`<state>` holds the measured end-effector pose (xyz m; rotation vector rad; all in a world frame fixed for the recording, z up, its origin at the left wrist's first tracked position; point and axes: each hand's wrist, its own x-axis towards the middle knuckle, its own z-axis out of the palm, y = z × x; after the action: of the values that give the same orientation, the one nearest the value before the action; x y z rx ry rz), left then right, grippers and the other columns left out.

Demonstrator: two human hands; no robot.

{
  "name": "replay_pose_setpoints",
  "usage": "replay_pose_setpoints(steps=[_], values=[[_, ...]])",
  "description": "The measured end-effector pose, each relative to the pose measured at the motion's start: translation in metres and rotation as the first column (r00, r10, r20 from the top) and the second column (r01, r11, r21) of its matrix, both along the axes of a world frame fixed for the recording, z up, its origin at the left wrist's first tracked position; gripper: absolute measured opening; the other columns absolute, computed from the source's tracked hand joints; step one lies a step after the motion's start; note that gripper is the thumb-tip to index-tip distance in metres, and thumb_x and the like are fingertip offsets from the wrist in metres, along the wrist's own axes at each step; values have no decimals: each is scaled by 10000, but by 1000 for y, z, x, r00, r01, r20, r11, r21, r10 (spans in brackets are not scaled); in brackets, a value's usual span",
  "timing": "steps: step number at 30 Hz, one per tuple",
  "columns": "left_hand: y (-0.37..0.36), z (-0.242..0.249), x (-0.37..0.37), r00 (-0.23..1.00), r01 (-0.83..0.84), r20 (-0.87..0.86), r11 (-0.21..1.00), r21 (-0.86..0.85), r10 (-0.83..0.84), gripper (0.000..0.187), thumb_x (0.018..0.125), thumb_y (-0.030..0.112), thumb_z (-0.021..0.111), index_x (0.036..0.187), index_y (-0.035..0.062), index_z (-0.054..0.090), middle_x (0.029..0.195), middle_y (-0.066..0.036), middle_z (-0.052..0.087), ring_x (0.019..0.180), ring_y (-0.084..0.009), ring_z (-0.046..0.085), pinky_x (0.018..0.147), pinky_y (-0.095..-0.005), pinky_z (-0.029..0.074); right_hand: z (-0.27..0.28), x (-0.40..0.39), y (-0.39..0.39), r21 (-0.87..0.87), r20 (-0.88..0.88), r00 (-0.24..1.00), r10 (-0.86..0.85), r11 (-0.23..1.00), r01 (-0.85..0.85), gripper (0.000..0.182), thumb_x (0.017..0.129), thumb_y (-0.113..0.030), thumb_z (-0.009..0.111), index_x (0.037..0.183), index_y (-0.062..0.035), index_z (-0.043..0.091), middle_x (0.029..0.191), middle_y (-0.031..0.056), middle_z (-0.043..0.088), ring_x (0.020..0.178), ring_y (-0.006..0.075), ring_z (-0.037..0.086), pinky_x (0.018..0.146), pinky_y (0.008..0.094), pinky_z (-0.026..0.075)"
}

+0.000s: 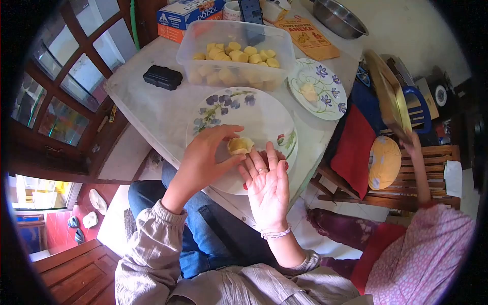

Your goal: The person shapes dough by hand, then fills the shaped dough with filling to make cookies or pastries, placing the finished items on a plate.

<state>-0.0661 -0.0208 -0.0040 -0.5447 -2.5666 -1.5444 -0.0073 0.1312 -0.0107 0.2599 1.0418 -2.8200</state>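
Note:
Over a large floral plate, my left hand curves its fingers and thumb around a small pale-yellow cup-shaped piece. My right hand lies palm up beside it, fingers spread, their tips close to the piece's lower edge. Whether those fingertips touch it is hard to tell. Small red bits show partly behind my right hand. A clear plastic tub behind the plate holds several yellow pieces. On a smaller floral plate to the right rests a pale lump.
A black case sits on the table at left. Boxes, a phone, a paper packet and a metal bowl are at the back. At right, another person's arm holds a tray.

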Motion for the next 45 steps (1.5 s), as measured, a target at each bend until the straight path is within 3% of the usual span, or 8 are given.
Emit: replay_pose_setpoints(steps=[16,21,25,31,34,37,43,45], values=[[12,19,5,998,-56,-16,984,-170,54,506,723,86,720,1202,85,556,942,-130,655,951,-319,623,793,-415,493,6,4,-4,505,-102,988,116,861,-50,714,1005,-545,282,1544,-121,84,1535,215,254,1413,311,274,1136,434,223],[10,8,3,987,-103,-148,957,-273,64,392,722,135,733,1096,74,634,909,-106,648,896,-309,612,763,-411,464,5,2,2,874,-314,809,496,-182,451,816,932,-685,259,1509,-107,287,1481,178,391,1305,436,346,1037,502,254],[8,5,2,980,-111,-193,945,-307,53,288,736,185,736,996,76,677,875,-77,630,887,-280,587,773,-389,421,18,-4,14,759,-243,758,606,-367,538,829,912,-719,243,1509,-147,303,1354,153,539,1286,438,369,1051,530,173],[5,1,11,973,-130,-218,962,-242,77,289,736,224,754,970,70,683,880,-75,634,902,-289,577,800,-391,418,42,-6,43,655,-379,710,593,-370,658,773,937,-674,287,1397,-84,480,1264,172,587,1244,302,485,1016,490,309],[4,-3,11,965,-154,-240,970,-190,106,327,709,229,779,972,58,686,901,-99,643,892,-310,588,801,-398,440,29,-5,38,831,-416,887,199,480,282,838,946,-649,310,1464,11,319,1424,245,381,1203,273,551,603,222,541],[4,-6,4,969,-146,-223,976,-164,108,347,701,240,786,975,52,689,913,-109,650,891,-317,589,804,-407,449,9,3,20,804,-326,919,220,576,147,888,943,-663,291,1513,6,164,1466,242,323,1288,298,488,616,228,536],[3,-3,2,977,-130,-193,975,-180,94,308,731,230,755,974,51,693,901,-100,652,900,-311,578,810,-412,442,4,3,8,897,-354,886,300,376,231,942,923,-708,207,1520,13,103,1471,290,314,1353,392,363,1114,478,148],[3,-3,2,978,-135,-184,974,-184,101,294,737,218,745,974,51,694,896,-100,651,899,-311,577,807,-412,442,4,-1,9,918,-343,802,490,-7,397,950,917,-719,205,1519,11,119,1407,282,416,1244,378,439,1091,482,200]])
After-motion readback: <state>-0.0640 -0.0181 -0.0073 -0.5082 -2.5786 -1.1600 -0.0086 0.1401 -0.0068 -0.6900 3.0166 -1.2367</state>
